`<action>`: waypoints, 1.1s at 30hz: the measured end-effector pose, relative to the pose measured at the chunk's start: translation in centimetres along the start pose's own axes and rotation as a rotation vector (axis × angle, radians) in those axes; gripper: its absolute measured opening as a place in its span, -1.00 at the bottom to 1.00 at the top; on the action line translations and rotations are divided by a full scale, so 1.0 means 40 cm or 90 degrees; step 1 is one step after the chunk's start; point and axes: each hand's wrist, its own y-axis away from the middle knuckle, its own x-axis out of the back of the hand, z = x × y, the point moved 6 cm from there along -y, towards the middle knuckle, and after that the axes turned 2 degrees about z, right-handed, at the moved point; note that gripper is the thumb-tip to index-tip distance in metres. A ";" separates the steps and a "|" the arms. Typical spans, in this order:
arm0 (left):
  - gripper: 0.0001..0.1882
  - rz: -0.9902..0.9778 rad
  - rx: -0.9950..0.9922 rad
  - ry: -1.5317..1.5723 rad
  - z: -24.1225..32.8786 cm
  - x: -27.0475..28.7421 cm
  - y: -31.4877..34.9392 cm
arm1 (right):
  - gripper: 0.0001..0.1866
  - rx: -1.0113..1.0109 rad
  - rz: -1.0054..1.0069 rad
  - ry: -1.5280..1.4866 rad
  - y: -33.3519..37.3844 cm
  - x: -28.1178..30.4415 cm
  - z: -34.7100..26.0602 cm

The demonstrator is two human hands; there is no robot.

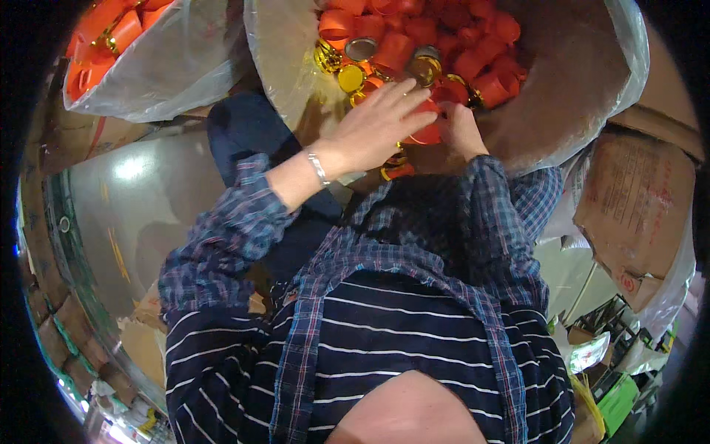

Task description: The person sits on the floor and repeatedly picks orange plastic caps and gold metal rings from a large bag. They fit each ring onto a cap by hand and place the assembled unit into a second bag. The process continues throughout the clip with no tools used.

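In front of me is a large clear plastic bag lining a box, holding a heap of red plastic cup-shaped pieces with several shiny gold round pieces among them. My left hand reaches over the near side of the heap with its fingers stretched out and apart. Close to its right, my right hand has its fingers closed at the edge of a red cup-shaped piece. That piece lies between both hands and is partly covered by them. Below it are a few small gold and red pieces.
Another plastic bag with red pieces stands at the far left. A grey, smooth panel lies left of my leg. Cardboard is at the right, above a green crate and loose clutter.
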 end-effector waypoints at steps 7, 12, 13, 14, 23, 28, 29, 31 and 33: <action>-0.74 -0.418 0.487 0.230 -0.041 -0.029 0.242 | -0.62 -0.295 0.018 -0.563 -0.013 -0.117 0.068; -0.67 -0.237 0.891 0.416 -0.075 0.047 0.227 | -0.50 0.005 -0.031 0.086 0.041 -0.318 0.142; -0.64 -0.147 1.033 0.539 -0.054 0.058 0.232 | -0.53 0.010 -0.041 0.094 0.043 -0.325 0.157; -0.62 -0.083 1.116 0.610 -0.037 0.069 0.231 | -0.56 -0.025 -0.087 0.111 0.039 -0.328 0.171; -0.57 0.311 1.423 0.925 0.057 0.060 0.236 | -0.82 0.040 0.295 -0.320 0.034 0.113 -0.205; -0.61 0.326 1.431 0.978 0.090 0.073 0.185 | -0.57 0.236 0.209 -0.497 0.142 0.133 -0.440; -0.60 0.345 1.443 0.980 0.098 0.078 0.174 | -0.57 0.238 0.225 -0.480 0.154 0.138 -0.455; -0.62 0.368 1.448 0.982 0.107 0.090 0.148 | -0.47 0.304 0.269 -0.278 0.180 0.155 -0.488; -0.61 0.379 1.425 0.978 0.109 0.104 0.123 | -0.31 0.343 0.298 -0.144 0.191 0.162 -0.509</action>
